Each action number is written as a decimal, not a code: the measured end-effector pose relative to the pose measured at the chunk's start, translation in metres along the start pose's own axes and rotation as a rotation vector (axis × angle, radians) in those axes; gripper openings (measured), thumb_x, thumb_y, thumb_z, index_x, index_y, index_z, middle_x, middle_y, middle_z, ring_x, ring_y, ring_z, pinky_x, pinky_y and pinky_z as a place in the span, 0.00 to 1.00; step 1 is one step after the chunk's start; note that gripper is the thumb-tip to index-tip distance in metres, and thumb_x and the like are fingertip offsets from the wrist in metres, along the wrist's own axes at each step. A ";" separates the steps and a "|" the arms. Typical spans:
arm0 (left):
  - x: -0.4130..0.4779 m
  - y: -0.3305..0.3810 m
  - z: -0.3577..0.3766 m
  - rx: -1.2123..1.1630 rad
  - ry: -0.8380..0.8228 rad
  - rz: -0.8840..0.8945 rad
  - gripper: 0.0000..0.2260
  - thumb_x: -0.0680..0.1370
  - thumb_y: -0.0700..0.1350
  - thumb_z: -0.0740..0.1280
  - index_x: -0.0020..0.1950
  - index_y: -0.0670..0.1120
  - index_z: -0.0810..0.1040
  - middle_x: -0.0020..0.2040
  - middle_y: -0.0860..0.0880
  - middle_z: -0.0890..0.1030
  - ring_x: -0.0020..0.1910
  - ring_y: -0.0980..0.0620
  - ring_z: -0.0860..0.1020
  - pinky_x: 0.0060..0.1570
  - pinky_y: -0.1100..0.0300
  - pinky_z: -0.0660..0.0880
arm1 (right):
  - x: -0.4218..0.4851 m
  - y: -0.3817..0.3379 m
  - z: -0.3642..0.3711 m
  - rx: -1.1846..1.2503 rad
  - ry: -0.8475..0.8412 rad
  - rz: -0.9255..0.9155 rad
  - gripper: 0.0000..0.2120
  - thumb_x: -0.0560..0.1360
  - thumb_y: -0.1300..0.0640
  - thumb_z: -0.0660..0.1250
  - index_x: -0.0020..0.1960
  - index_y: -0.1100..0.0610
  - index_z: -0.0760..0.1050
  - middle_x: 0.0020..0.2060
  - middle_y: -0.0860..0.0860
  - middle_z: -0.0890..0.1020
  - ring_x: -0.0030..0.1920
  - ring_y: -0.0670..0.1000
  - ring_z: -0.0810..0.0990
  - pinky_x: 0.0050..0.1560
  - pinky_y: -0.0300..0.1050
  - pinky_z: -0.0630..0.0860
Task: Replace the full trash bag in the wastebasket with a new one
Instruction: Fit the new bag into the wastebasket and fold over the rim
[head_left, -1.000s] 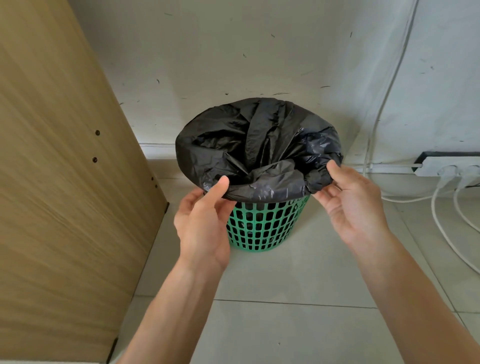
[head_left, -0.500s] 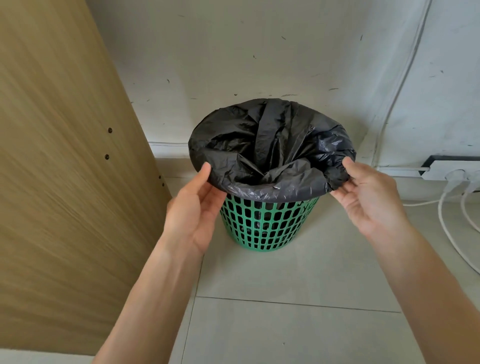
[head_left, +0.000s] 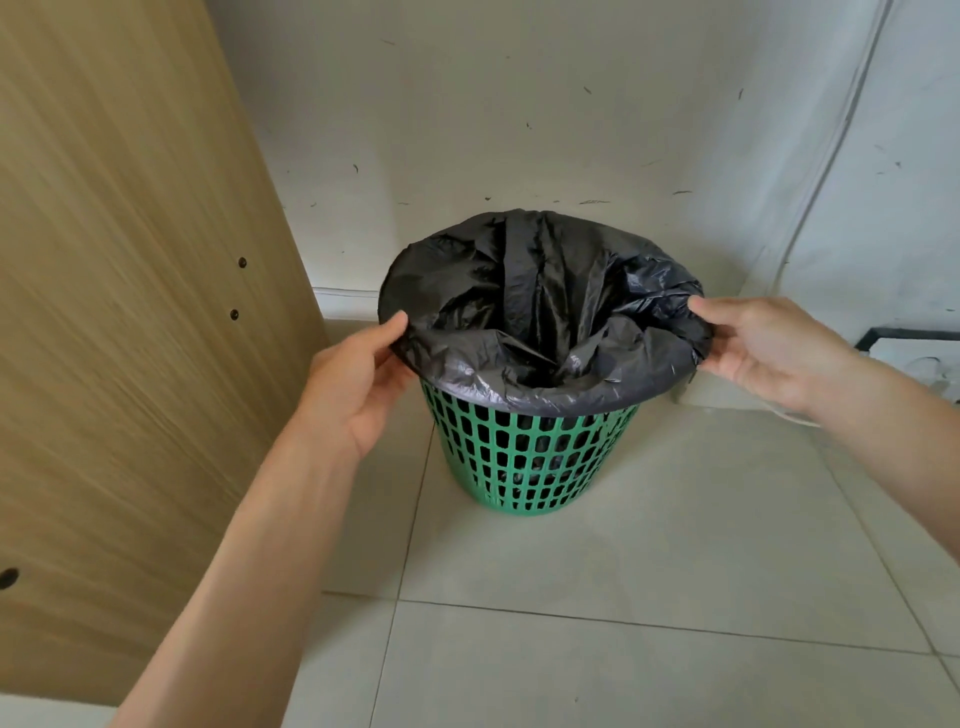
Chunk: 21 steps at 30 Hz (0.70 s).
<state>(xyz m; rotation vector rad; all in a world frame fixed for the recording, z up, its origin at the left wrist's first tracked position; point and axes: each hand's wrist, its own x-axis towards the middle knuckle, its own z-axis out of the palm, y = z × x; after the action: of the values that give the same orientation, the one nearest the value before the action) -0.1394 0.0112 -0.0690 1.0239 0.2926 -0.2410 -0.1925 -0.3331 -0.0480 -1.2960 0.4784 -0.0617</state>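
Observation:
A green lattice wastebasket (head_left: 524, 457) stands on the tiled floor near the wall. A black trash bag (head_left: 545, 301) lines it, its edge folded down over the rim. My left hand (head_left: 358, 384) pinches the folded edge at the left side, thumb on top. At the right side my right hand (head_left: 763, 353) pinches the edge in the same way. Dark bag material shows through the lattice; the contents are hidden.
A wooden panel (head_left: 130, 312) with small holes rises close on the left. The white wall (head_left: 519, 104) stands right behind the basket. A white power strip (head_left: 924, 364) with plugs lies on the floor at the right edge, and a cable runs up the wall.
Both hands have moved apart from the front of the rim to its left and right sides and now pinch the bag's folded edge. The view has shifted slightly.

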 end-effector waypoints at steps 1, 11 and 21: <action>0.003 0.004 -0.003 0.006 -0.007 -0.023 0.05 0.77 0.36 0.72 0.52 0.38 0.82 0.43 0.44 0.88 0.42 0.50 0.86 0.45 0.58 0.84 | 0.003 -0.004 0.001 -0.047 -0.016 0.008 0.05 0.82 0.64 0.64 0.51 0.63 0.79 0.38 0.53 0.89 0.37 0.48 0.88 0.34 0.42 0.84; 0.042 0.039 0.000 0.227 -0.023 -0.008 0.04 0.81 0.42 0.69 0.51 0.42 0.81 0.41 0.46 0.86 0.37 0.52 0.85 0.35 0.61 0.82 | 0.029 -0.045 0.006 -0.531 -0.093 0.119 0.09 0.83 0.64 0.62 0.59 0.68 0.78 0.54 0.61 0.85 0.47 0.54 0.85 0.45 0.49 0.86; 0.082 0.061 0.007 0.519 -0.069 -0.075 0.05 0.80 0.42 0.67 0.51 0.41 0.80 0.47 0.44 0.81 0.42 0.48 0.79 0.40 0.57 0.80 | 0.049 -0.042 -0.009 -0.576 -0.082 0.060 0.09 0.82 0.63 0.65 0.56 0.66 0.81 0.50 0.59 0.87 0.45 0.53 0.86 0.39 0.43 0.84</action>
<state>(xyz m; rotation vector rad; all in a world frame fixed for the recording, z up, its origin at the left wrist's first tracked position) -0.0416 0.0305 -0.0451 1.5151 0.2084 -0.4332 -0.1428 -0.3684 -0.0258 -1.8379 0.4814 0.1926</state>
